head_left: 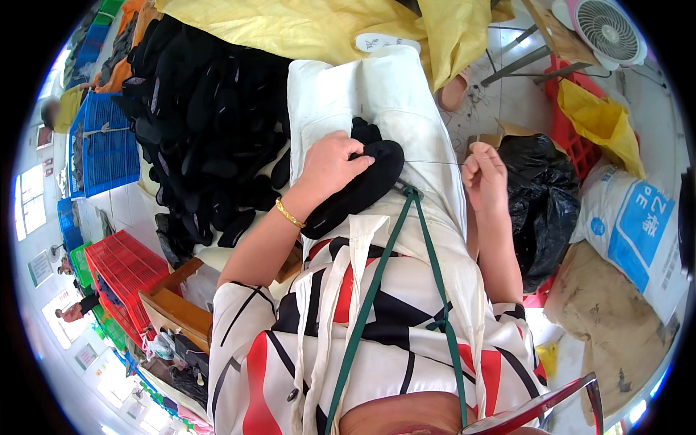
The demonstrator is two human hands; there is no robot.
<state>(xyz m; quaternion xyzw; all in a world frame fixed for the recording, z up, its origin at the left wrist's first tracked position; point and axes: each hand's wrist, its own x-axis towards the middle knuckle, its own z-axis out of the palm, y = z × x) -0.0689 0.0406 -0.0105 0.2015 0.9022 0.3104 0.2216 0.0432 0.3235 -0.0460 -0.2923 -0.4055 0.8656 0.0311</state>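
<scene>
Over the white apron (406,94) on my lap lies a black fabric shoe upper (383,165). My left hand (333,163) is closed on its edge, thumb on top, and a gold bracelet circles that wrist. A thin dark thread (435,162) runs taut from the upper to my right hand (484,174), whose fingers are pinched together at its end. Whether a needle is also in that pinch is too small to tell. Small metal scissors (407,190) hang on a green cord (428,246) just below the thread.
A large heap of black shoe uppers (203,109) lies to my left, near a blue crate (109,148) and a red crate (127,272). On the right are a black plastic bag (540,210), a white sack (638,232) and a fan (607,30). Yellow sheeting (290,29) spreads ahead.
</scene>
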